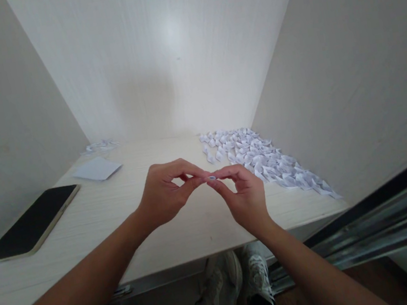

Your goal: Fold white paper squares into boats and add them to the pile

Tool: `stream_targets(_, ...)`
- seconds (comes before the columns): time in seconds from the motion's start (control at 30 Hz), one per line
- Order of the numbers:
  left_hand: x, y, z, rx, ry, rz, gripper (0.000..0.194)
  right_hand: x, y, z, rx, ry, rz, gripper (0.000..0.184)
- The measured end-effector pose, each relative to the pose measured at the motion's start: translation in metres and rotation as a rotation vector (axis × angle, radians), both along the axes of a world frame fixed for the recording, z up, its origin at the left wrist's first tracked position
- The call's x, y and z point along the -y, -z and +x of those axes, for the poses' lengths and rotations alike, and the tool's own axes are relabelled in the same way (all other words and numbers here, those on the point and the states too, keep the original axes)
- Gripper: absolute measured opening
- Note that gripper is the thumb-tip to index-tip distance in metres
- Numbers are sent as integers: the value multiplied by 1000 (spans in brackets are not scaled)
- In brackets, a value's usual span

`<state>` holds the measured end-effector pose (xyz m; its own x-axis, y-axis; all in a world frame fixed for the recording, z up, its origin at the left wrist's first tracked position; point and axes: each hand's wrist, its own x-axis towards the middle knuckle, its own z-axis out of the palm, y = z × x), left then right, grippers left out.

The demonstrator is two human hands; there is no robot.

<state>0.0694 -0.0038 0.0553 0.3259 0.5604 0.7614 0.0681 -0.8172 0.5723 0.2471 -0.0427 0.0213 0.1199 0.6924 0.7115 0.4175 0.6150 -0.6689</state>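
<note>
Above the middle of the white tabletop, my left hand [167, 190] and my right hand [243, 192] meet fingertip to fingertip. Both are closed in a pinch on a tiny folded piece of white paper [212, 177]. Only a small rolled or folded end of it shows between the fingers; the rest is hidden. Just beyond my right hand lies a spread-out pile of small folded paper pieces [260, 157], reaching along the right wall.
A white paper sheet or stack [97, 168] lies at the left, with thin paper strips [102, 145] behind it in the corner. A dark-screened tablet or phone [31, 222] rests nearer on the left. Walls enclose the desk [186, 248] on three sides.
</note>
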Motion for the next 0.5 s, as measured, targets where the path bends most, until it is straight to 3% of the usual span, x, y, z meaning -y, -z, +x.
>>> stream_targets(0.1, 0, -1, -1, 50, 46, -80, 5, 1, 0, -1, -83, -43, 20, 12)
stream_targets(0.3, 2, -2, 0, 93, 93, -223, 5, 4, -7, 1, -55, 3, 25, 13)
stream_targets(0.5, -1, 0, 4, 189, 76, -378, 14, 0, -10, -3, -205, -193, -138, 17)
